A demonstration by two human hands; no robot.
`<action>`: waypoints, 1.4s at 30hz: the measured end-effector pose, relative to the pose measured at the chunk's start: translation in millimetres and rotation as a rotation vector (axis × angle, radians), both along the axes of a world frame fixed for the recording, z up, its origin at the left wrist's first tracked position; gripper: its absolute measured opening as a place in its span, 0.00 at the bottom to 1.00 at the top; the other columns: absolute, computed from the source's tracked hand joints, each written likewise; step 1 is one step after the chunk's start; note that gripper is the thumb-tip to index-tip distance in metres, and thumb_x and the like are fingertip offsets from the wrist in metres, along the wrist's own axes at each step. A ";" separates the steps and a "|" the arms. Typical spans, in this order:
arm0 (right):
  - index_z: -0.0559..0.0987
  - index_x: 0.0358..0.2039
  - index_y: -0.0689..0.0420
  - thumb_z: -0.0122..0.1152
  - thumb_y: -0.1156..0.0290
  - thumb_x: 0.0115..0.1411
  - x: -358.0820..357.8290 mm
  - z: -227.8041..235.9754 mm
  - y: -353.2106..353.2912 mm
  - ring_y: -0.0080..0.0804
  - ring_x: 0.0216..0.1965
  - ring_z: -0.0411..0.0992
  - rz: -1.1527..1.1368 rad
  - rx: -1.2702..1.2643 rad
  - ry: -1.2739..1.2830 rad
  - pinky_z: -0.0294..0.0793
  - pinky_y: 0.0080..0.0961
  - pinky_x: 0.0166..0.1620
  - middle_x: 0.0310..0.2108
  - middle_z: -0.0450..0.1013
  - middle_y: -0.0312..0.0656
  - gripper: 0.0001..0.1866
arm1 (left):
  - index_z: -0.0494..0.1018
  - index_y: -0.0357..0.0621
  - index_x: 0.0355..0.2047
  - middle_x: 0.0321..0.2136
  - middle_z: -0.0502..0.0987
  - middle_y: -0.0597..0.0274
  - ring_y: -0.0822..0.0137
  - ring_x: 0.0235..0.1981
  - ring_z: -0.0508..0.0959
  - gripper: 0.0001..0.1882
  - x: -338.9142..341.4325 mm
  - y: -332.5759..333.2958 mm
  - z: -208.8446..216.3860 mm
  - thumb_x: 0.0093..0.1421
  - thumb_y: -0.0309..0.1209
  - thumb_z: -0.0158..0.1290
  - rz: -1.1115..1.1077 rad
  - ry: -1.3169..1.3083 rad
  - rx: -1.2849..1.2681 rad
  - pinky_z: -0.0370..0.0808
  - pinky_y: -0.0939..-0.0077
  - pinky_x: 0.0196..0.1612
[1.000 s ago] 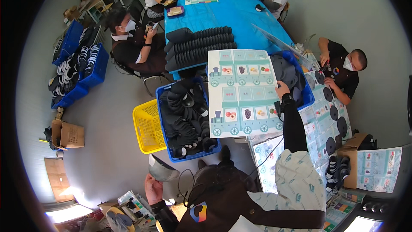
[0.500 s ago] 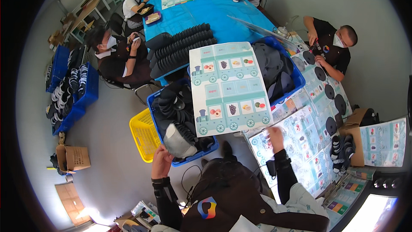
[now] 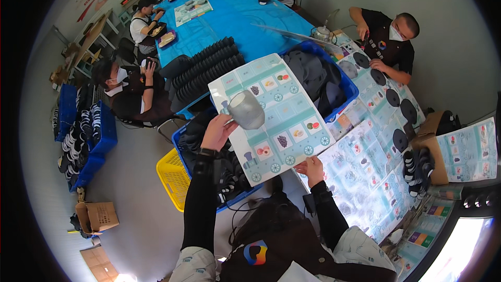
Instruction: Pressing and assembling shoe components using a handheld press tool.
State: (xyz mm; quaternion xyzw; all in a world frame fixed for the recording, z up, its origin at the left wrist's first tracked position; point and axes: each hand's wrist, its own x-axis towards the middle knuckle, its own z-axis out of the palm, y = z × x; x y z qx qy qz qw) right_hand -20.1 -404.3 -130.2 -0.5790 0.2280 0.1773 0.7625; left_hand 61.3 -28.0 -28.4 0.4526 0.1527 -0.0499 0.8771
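The printed sheet [image 3: 274,117] is lifted above the blue crate [image 3: 342,81] at the near end of the table [image 3: 235,18]. The right hand [image 3: 310,170] pinches its lower edge; the left hand [image 3: 218,131] is closed around a grey cup-shaped piece [image 3: 247,109] against the sheet. It seems wise to keep the sheet flat and support both sides. A yellow crate [image 3: 169,172] and more sheets [image 3: 365,156] crowd nearby
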 end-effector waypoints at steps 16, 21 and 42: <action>0.71 0.45 0.62 0.44 0.71 0.74 44.3 -20.8 -57.2 0.26 0.16 0.72 -0.135 -0.424 -0.228 0.71 0.23 0.19 0.18 0.72 0.41 0.09 | 0.71 0.38 0.31 0.32 0.76 0.60 0.65 0.37 0.82 0.07 220.6 12.8 -7.3 0.63 0.27 0.56 -0.561 0.090 0.538 0.83 0.70 0.50; 0.71 0.46 0.61 0.44 0.72 0.74 45.5 -13.8 -61.8 0.24 0.16 0.71 -0.073 -0.455 -0.225 0.70 0.22 0.21 0.18 0.72 0.39 0.08 | 0.70 0.40 0.29 0.31 0.76 0.63 0.68 0.36 0.82 0.08 287.1 5.1 -5.9 0.62 0.28 0.58 -0.702 0.087 0.730 0.83 0.70 0.49; 0.72 0.47 0.62 0.51 0.69 0.73 40.6 -24.3 -63.3 0.25 0.26 0.76 -0.161 -0.151 -0.063 0.78 0.25 0.27 0.29 0.76 0.40 0.10 | 0.73 0.42 0.56 0.45 0.79 0.64 0.69 0.46 0.80 0.17 343.3 -11.3 -36.0 0.71 0.35 0.51 -0.714 -0.060 0.709 0.77 0.71 0.52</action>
